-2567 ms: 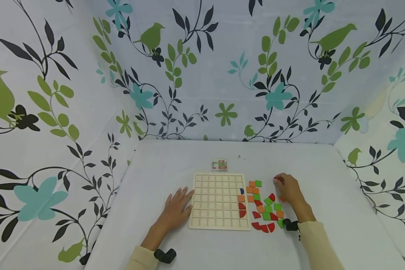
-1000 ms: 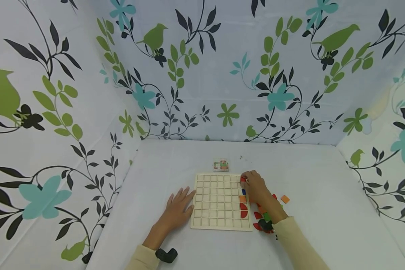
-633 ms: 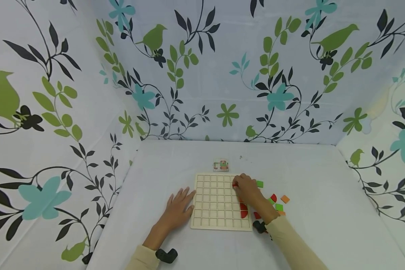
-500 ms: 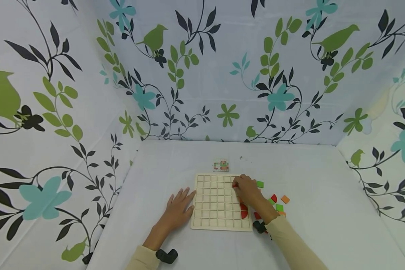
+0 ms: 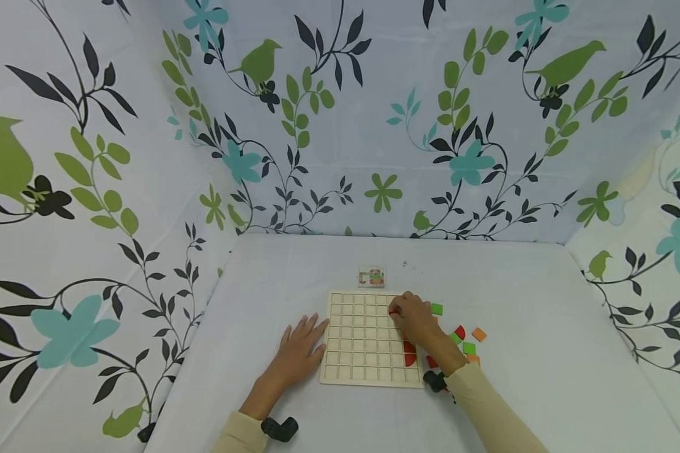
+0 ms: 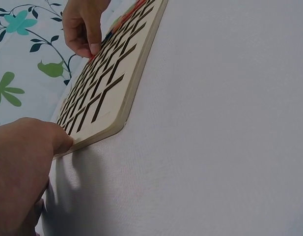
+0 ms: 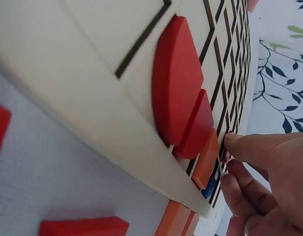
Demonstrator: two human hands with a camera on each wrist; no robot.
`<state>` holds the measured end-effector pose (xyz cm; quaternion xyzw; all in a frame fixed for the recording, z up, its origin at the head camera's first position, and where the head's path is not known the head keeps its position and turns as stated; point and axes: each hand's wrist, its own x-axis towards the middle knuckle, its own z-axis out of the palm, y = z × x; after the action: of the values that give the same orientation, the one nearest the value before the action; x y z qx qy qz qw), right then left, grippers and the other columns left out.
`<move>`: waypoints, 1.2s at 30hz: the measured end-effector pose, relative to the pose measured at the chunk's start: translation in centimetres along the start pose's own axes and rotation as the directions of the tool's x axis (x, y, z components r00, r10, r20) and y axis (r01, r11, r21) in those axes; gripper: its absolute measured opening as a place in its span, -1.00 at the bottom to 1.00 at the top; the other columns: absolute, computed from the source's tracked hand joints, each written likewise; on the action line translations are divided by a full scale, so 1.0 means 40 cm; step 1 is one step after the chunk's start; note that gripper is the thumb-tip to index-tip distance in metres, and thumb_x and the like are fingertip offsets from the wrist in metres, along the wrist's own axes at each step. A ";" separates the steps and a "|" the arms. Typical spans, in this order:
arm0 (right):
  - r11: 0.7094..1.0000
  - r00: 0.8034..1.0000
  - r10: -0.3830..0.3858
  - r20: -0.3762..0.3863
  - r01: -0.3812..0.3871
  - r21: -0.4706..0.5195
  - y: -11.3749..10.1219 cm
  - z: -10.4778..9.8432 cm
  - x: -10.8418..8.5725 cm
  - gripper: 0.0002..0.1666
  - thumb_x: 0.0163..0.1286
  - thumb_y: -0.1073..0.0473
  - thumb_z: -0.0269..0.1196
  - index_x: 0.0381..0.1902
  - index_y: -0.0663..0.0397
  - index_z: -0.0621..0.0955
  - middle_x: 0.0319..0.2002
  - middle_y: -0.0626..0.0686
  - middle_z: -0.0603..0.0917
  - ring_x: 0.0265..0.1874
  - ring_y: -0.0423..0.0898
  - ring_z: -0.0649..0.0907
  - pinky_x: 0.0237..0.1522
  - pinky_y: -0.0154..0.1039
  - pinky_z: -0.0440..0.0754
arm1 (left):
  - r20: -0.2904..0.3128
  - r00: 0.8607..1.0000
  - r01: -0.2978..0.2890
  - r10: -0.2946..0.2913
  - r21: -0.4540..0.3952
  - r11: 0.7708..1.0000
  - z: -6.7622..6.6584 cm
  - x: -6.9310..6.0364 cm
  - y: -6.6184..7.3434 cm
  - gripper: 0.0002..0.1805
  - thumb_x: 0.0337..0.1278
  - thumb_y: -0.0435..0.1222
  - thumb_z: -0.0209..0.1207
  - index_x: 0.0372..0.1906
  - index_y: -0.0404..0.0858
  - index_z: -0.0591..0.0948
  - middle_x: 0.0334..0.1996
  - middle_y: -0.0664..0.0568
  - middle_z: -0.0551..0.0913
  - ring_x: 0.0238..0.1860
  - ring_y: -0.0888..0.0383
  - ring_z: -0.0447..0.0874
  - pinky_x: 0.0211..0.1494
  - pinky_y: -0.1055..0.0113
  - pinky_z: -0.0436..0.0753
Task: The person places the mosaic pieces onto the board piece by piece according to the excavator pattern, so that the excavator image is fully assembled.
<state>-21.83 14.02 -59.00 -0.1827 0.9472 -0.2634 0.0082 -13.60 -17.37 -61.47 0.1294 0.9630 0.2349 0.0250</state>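
A pale wooden grid board (image 5: 354, 374) lies flat on the white surface. My right hand (image 5: 416, 318) pinches a small red piece (image 5: 393, 309) over the board's upper right part; the right wrist view shows thumb and fingertips around it. In that view red pieces (image 7: 177, 83), an orange piece (image 7: 206, 160) and a blue piece (image 7: 209, 187) sit in cells along the board's edge. My left hand (image 5: 300, 352) rests with spread fingers at the board's left edge, its thumb touching the edge in the left wrist view.
Right of the board lie loose pieces, among them a green square (image 5: 469, 348), an orange square (image 5: 478, 334) and a red wedge (image 5: 459, 331); my right forearm covers some. A small patterned card (image 5: 371, 277) lies behind the board. A patterned cloth (image 5: 340, 126) hangs behind.
My right hand has moved left from beside the loose pieces to above the board, carrying a red piece, and has barely moved in the last half second. The left hand has stayed in place.
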 end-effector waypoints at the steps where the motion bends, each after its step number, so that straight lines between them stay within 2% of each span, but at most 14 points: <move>1: 1.000 1.000 0.001 0.000 -0.001 0.002 0.000 0.000 0.001 -0.95 0.50 0.20 0.36 -0.20 0.02 0.68 -0.21 -0.03 0.60 -0.18 0.00 0.55 -0.18 0.02 0.36 | -0.003 1.000 -0.001 0.001 -0.004 1.000 0.001 0.000 0.000 -0.37 0.55 -0.12 0.12 0.62 -0.06 0.37 0.64 -0.14 0.25 0.67 -0.24 0.10 0.59 -0.43 0.04; 8: 1.000 1.000 0.011 0.016 -0.012 0.014 0.005 -0.001 0.013 -0.95 0.50 0.20 0.37 -0.20 0.00 0.68 -0.25 -0.04 0.61 -0.21 -0.03 0.54 -0.17 0.03 0.35 | 0.007 1.000 0.016 -0.016 0.005 1.000 0.006 0.004 -0.004 -0.37 0.56 -0.10 0.11 0.63 -0.03 0.35 0.65 -0.11 0.23 0.68 -0.21 0.07 0.61 -0.40 0.02; 14: 0.996 0.997 0.070 0.043 -0.072 0.051 0.018 -0.029 0.015 -0.90 0.51 0.15 0.35 -0.09 0.02 0.69 -0.04 0.09 0.65 -0.03 0.09 0.59 -0.02 0.17 0.46 | 0.008 1.000 0.022 -0.022 -0.006 1.000 0.007 0.008 -0.004 -0.37 0.57 -0.08 0.11 0.62 -0.01 0.36 0.66 -0.09 0.23 0.69 -0.19 0.06 0.62 -0.39 0.01; 21: 0.967 0.980 0.194 0.035 -0.197 0.164 0.102 -0.081 0.010 -0.65 0.54 0.18 0.30 0.19 0.21 0.62 0.16 0.28 0.58 0.14 0.23 0.61 0.22 0.24 0.62 | 0.009 0.999 0.034 -0.034 0.002 0.999 0.007 0.005 -0.003 -0.37 0.56 -0.08 0.12 0.62 -0.02 0.37 0.66 -0.09 0.23 0.69 -0.19 0.07 0.62 -0.38 0.01; 24: 0.944 0.969 0.243 0.045 -0.247 0.218 0.138 -0.111 0.002 -0.51 0.53 0.17 0.32 0.32 0.26 0.56 0.24 0.34 0.54 0.24 0.29 0.56 0.30 0.27 0.57 | 0.009 0.999 0.036 -0.036 0.000 0.999 0.006 0.006 -0.003 -0.37 0.57 -0.08 0.11 0.63 -0.01 0.36 0.66 -0.09 0.22 0.69 -0.18 0.05 0.63 -0.38 0.00; 26: 0.938 0.962 0.266 0.059 -0.272 0.215 0.163 -0.121 -0.006 -0.47 0.53 0.15 0.32 0.36 0.25 0.53 0.27 0.36 0.53 0.27 0.31 0.52 0.34 0.30 0.53 | 0.009 0.999 0.034 -0.034 -0.004 0.999 0.006 0.006 -0.004 -0.37 0.57 -0.08 0.11 0.63 -0.01 0.35 0.66 -0.09 0.22 0.69 -0.19 0.05 0.63 -0.38 0.00; 30: 0.930 0.951 0.297 0.084 -0.308 0.200 0.197 -0.125 -0.023 -0.48 0.51 0.15 0.32 0.32 0.30 0.56 0.27 0.42 0.51 0.26 0.34 0.51 0.34 0.33 0.49 | 0.005 1.000 0.023 -0.023 -0.009 1.000 0.007 0.006 -0.004 -0.37 0.57 -0.08 0.11 0.62 -0.01 0.36 0.66 -0.10 0.23 0.69 -0.20 0.06 0.62 -0.39 0.01; 36: 0.941 0.955 0.289 0.061 -0.295 0.165 0.208 -0.120 -0.034 -0.59 0.54 0.17 0.29 0.22 0.32 0.63 0.20 0.39 0.57 0.21 0.30 0.56 0.32 0.31 0.52 | -0.001 1.000 0.019 -0.019 -0.010 1.000 0.009 0.007 -0.004 -0.38 0.56 -0.09 0.11 0.62 -0.02 0.37 0.65 -0.10 0.24 0.68 -0.20 0.07 0.62 -0.39 0.01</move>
<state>-23.94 23.51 -59.16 -0.0434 0.9372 -0.3368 0.0797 -13.88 -17.26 -61.87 0.1198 0.9630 0.2397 0.0273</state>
